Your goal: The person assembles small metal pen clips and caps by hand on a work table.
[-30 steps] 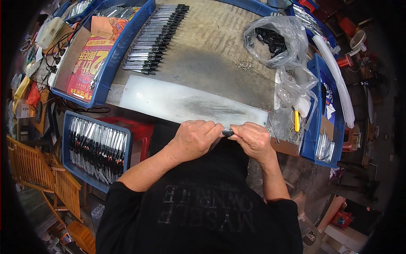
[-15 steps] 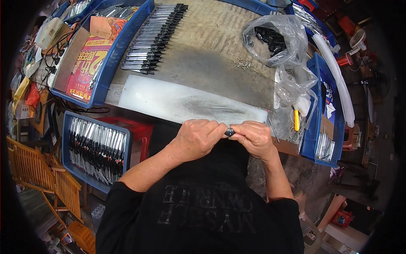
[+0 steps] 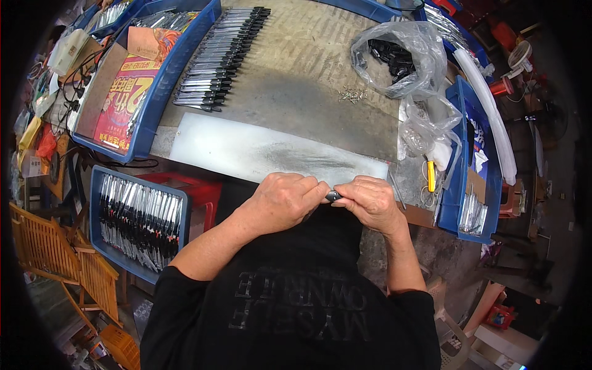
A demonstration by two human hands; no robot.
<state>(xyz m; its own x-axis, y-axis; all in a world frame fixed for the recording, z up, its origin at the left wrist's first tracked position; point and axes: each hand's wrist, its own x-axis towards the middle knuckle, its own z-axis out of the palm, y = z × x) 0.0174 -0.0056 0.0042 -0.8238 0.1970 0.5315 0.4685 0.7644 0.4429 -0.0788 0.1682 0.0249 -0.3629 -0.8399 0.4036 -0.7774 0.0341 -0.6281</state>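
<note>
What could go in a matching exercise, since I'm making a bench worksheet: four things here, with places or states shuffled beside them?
Things:
1. small dark piece
2. white board
3. clear plastic bag
4. row of pens

Places or states:
A. laid side by side, next to a blue tray
B. has black pieces inside
C. held between the left hand and the right hand
D. dark smudges on its surface, just beyond the hands

Right pairs: 1-C; 2-D; 3-B; 4-A
</note>
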